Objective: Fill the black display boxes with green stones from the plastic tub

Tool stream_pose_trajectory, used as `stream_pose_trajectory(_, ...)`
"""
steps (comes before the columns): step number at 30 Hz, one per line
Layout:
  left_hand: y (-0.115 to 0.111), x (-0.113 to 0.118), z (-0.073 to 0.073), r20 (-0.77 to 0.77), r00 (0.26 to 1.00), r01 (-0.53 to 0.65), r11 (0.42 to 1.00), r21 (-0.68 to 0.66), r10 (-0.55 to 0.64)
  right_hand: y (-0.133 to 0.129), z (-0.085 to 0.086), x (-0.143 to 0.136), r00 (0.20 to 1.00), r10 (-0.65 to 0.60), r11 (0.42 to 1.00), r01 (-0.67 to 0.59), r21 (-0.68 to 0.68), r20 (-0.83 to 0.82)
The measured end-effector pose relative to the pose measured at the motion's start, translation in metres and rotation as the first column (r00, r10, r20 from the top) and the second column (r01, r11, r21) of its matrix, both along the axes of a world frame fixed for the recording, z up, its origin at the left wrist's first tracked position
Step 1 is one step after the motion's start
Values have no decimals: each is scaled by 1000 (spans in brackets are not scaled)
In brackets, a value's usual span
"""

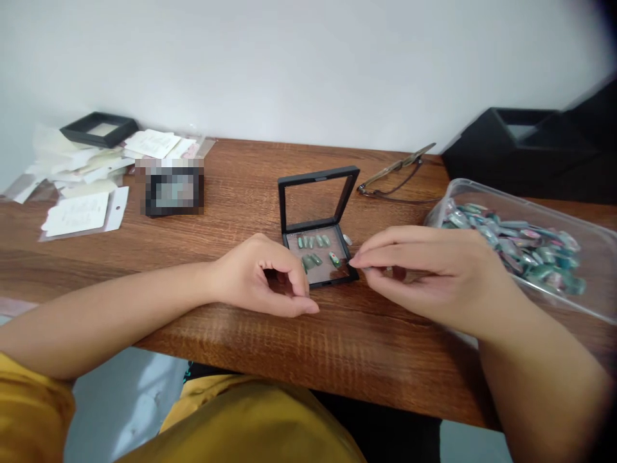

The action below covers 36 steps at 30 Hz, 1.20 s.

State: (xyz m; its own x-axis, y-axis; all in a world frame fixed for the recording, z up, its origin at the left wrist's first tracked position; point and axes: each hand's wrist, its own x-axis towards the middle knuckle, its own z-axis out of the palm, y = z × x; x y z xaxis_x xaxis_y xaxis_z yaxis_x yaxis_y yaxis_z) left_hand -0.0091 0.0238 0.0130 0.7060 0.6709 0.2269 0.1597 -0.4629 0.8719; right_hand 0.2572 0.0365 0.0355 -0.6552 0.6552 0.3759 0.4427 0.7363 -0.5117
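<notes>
A small black-framed display case (332,283) stands open on the table, its windowed lid (319,172) tilted up at the back. Several green press-on nails (313,242) lie in it in two rows, and one nail (334,259) has a red and white decoration. My left hand (270,276) curls at the case's front left corner, thumb close to the index finger; whatever its fingers hold, if anything, is hidden. At the case's right edge my right hand (424,273) pinches a small, mostly covered piece that looks like a press-on nail. Another pale nail (347,239) lies beside the case.
To the right, a clear plastic tub (463,186) holds many nails (525,247). Behind it are black boxes (520,148). Eyeglasses (395,173) lie near the wall. At left are a closed black case (174,191), an empty-looking black frame (99,128) and bagged white cards (80,213).
</notes>
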Motion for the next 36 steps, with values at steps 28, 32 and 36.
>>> stream_pose_trajectory(28, -1, 0, -1, -33, 999, 28, 999, 20, -27, 1, -10, -3, 979, -171, 982, 178, -61, 108)
stream_pose_trajectory(32, -1, 0, -1, -31, 999, 39, 999, 32, -38, 3, -11, -2, 980, -164, 982, 173, -75, 111)
stream_pose_trajectory(36, 0, 0, 1, -9, 999, 54, 997, 60, -53, 2, -9, -6, 964, -201, 978, 208, -19, 176)
